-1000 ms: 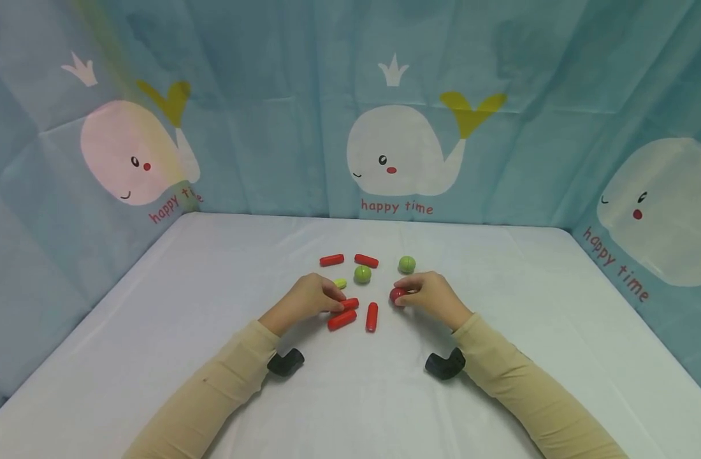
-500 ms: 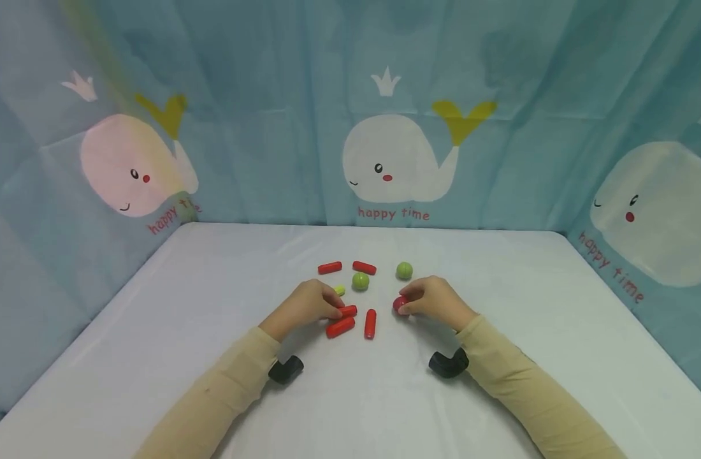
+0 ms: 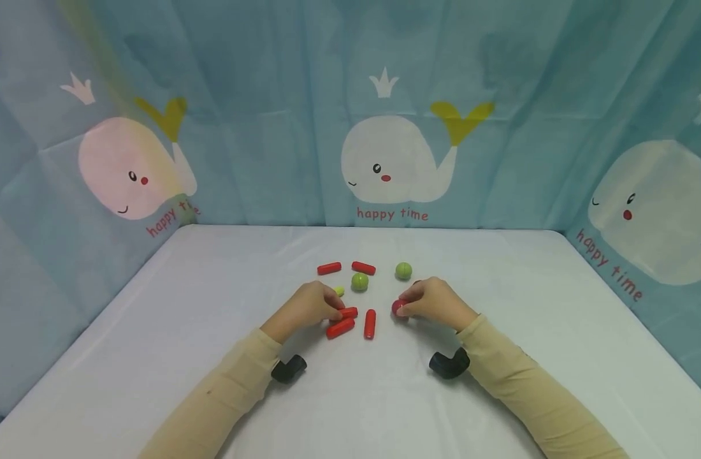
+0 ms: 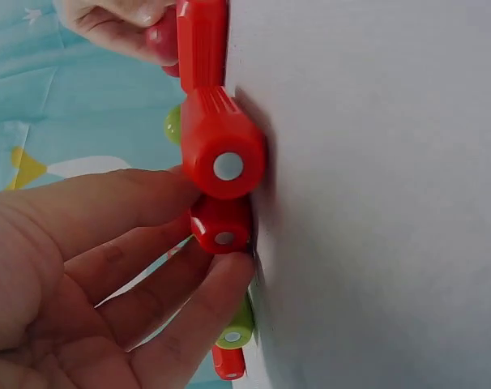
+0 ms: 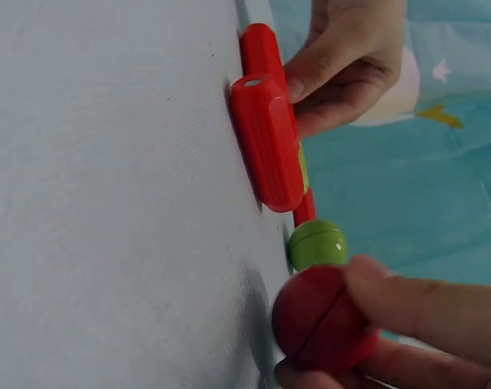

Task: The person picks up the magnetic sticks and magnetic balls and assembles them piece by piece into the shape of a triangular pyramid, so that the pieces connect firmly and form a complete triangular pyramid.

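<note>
Between thumb and fingers, my left hand (image 3: 311, 302) holds a red magnetic rod (image 4: 221, 225) with a silver disc in its end. A second red rod (image 3: 341, 328) lies on the near side of it, and a third red rod (image 3: 370, 324) lies to the right, pointing away from me. My right hand (image 3: 438, 302) pinches a red ball (image 5: 314, 320) with a seam round it, close over the table in the right wrist view. A small dark red patch (image 3: 417, 282) shows behind the right knuckles, mostly hidden.
Behind the hands lie two more red rods, one left (image 3: 329, 268) and one right (image 3: 364, 268). Two green balls, one nearer (image 3: 359, 282) and one farther (image 3: 404, 271), sit beside them. A yellow-green rod (image 3: 339, 291) is partly hidden by the left hand. A whale-print curtain (image 3: 270, 159) backs the white table (image 3: 499, 268).
The head view has tipped slightly, shifting the scene downward. My right hand has drawn the red ball slightly toward me, and the dark red patch now shows behind it. The left hand keeps its hold.
</note>
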A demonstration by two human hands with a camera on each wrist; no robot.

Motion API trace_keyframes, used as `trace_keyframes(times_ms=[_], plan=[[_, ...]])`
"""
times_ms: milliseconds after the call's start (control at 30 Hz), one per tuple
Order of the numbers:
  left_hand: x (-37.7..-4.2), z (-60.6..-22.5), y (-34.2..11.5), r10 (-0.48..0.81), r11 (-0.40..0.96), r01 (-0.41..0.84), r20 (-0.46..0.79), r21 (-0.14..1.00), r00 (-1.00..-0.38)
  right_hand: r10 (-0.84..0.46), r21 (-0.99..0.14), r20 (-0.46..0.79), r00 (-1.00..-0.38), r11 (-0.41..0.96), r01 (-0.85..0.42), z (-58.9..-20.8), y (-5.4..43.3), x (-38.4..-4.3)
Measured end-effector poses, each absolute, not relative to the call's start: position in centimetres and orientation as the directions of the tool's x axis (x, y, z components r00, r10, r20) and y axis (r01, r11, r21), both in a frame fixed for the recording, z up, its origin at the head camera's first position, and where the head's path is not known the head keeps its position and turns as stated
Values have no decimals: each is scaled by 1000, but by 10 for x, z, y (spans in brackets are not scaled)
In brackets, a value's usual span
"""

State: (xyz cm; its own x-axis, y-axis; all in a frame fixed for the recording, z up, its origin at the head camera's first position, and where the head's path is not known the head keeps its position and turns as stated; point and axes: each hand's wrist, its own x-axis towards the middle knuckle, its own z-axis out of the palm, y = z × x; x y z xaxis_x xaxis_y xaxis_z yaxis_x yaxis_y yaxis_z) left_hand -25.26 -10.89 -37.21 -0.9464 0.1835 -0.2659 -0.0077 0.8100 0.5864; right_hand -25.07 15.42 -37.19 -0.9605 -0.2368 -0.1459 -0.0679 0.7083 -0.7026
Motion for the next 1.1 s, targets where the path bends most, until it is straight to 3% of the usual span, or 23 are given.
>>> trace_keyframes(times_ms=[267, 567, 1100], plan=[[-251, -370, -107, 161, 800, -1, -216, 601, -963, -172, -815, -156, -973, 579, 28, -372, 155, -250], [-247, -366, -107, 167, 744, 13, -166, 668, -972, -204, -873, -126, -971, 487, 11, -369, 150, -244], [-240, -364, -100, 239, 668, 127, -50, 733, -970, -231, -894, -123, -965, 448, 7, -368, 145, -239]])
